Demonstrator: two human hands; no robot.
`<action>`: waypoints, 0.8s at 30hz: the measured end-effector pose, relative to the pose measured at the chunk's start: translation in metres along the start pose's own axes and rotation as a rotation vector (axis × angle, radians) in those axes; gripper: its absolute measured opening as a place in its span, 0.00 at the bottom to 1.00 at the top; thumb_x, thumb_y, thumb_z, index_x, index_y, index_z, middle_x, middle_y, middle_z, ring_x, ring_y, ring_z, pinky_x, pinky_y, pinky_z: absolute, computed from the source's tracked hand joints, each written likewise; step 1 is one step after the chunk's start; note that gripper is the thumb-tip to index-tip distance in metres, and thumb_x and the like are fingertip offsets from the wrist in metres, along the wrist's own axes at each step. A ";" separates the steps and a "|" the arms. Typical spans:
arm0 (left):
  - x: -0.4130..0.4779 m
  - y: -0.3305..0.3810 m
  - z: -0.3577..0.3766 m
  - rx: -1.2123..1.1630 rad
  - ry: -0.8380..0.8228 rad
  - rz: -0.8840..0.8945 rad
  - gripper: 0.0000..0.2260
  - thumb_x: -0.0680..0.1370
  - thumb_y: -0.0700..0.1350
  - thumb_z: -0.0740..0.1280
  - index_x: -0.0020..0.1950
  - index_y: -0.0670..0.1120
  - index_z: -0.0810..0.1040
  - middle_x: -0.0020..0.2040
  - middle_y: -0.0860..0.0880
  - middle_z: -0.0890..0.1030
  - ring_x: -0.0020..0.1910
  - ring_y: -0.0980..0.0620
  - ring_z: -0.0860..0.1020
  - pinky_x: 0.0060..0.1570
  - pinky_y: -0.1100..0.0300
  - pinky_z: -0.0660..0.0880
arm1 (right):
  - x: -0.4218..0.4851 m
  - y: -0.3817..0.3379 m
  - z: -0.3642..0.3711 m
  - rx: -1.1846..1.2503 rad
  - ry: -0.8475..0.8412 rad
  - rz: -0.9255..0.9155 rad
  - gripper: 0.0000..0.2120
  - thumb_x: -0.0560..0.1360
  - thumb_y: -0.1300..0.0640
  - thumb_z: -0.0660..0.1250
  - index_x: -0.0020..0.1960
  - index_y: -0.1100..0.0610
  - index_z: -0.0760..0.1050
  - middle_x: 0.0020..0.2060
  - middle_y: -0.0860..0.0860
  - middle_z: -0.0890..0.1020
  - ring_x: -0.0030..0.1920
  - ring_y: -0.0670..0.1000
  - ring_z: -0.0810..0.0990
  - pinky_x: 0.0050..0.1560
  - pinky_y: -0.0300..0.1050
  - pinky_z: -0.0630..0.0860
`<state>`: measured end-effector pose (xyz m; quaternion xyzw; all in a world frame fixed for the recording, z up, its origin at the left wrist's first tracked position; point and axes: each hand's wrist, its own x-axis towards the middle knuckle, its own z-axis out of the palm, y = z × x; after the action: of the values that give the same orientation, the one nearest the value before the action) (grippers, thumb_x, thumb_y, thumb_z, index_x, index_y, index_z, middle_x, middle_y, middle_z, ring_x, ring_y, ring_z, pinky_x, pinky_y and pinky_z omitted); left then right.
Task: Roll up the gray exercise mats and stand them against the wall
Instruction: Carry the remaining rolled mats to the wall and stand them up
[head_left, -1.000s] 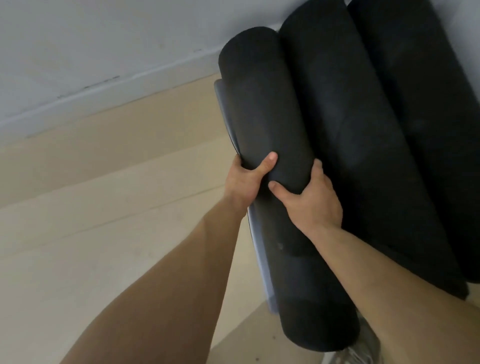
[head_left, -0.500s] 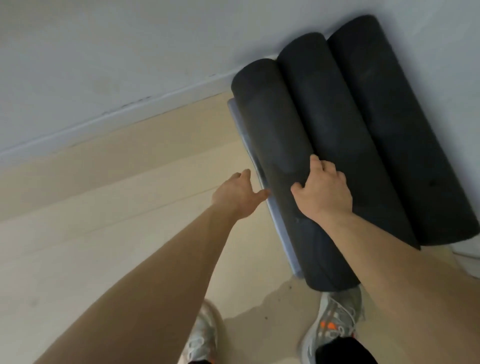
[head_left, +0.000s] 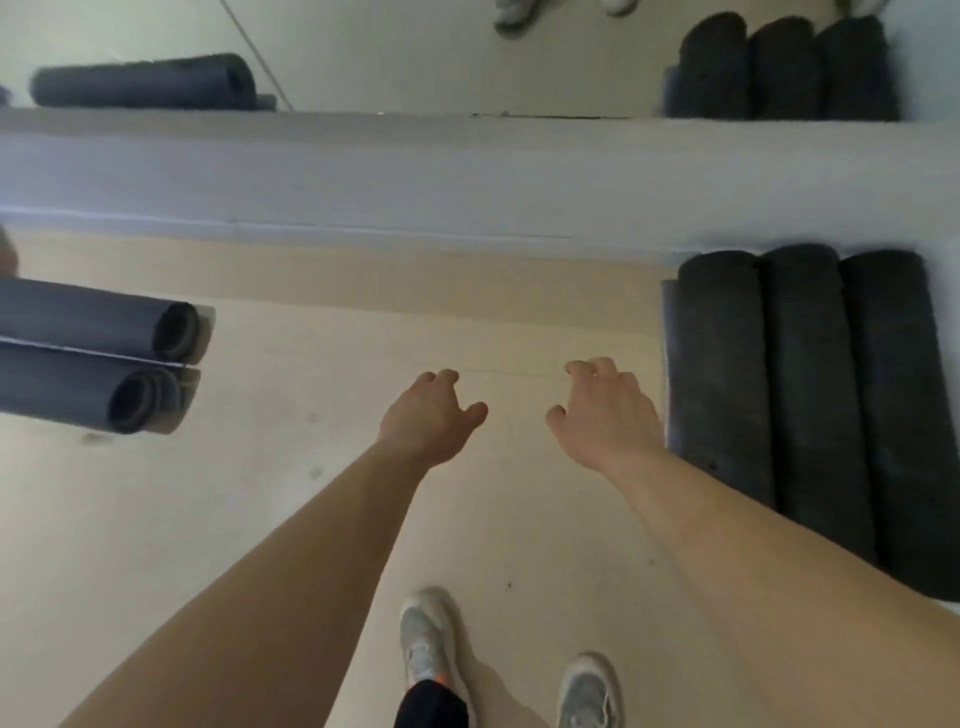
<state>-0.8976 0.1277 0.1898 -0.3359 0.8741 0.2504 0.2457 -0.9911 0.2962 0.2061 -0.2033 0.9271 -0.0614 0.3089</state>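
Observation:
Three rolled dark gray mats stand side by side against the wall at the right: the left one (head_left: 719, 374), the middle one (head_left: 810, 395) and the right one (head_left: 904, 415). My right hand (head_left: 605, 410) hovers just left of the left roll, fingers loosely curled, holding nothing. My left hand (head_left: 431, 413) hangs over the bare floor, also empty with fingers apart. Two more rolled gray mats (head_left: 98, 325) (head_left: 88, 387) lie on the floor at the left edge, their open ends facing right.
A low wall ledge (head_left: 467, 171) runs across the view under a mirror (head_left: 415, 52), which reflects the standing rolls, a lying roll and shoes. My two grey shoes (head_left: 428, 644) stand on the pale wooden floor (head_left: 260, 519) below my arms.
Both hands have let go of the left roll and pulled away to the left. The view has swung back, showing the mirror and two lying mats at the left.

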 end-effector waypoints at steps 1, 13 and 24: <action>-0.014 -0.022 -0.008 -0.031 0.019 -0.028 0.30 0.81 0.58 0.65 0.80 0.47 0.64 0.76 0.47 0.70 0.71 0.44 0.72 0.66 0.49 0.71 | -0.008 -0.024 0.003 -0.031 -0.004 -0.040 0.25 0.80 0.48 0.63 0.75 0.54 0.67 0.71 0.55 0.70 0.68 0.61 0.71 0.63 0.55 0.73; -0.162 -0.387 -0.058 -0.208 0.130 -0.365 0.29 0.82 0.57 0.63 0.80 0.47 0.63 0.76 0.47 0.68 0.71 0.45 0.72 0.65 0.48 0.72 | -0.094 -0.356 0.124 -0.234 -0.098 -0.354 0.25 0.80 0.50 0.62 0.76 0.54 0.66 0.72 0.55 0.69 0.69 0.61 0.70 0.63 0.54 0.72; -0.218 -0.661 -0.118 -0.227 0.104 -0.484 0.28 0.83 0.56 0.62 0.80 0.46 0.62 0.76 0.46 0.68 0.70 0.44 0.71 0.61 0.49 0.74 | -0.142 -0.617 0.246 -0.352 -0.194 -0.525 0.27 0.81 0.48 0.61 0.78 0.53 0.63 0.75 0.54 0.66 0.70 0.60 0.69 0.63 0.53 0.72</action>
<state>-0.3161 -0.2711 0.2287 -0.5730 0.7461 0.2630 0.2140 -0.5320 -0.2037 0.2348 -0.4906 0.8056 0.0417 0.3296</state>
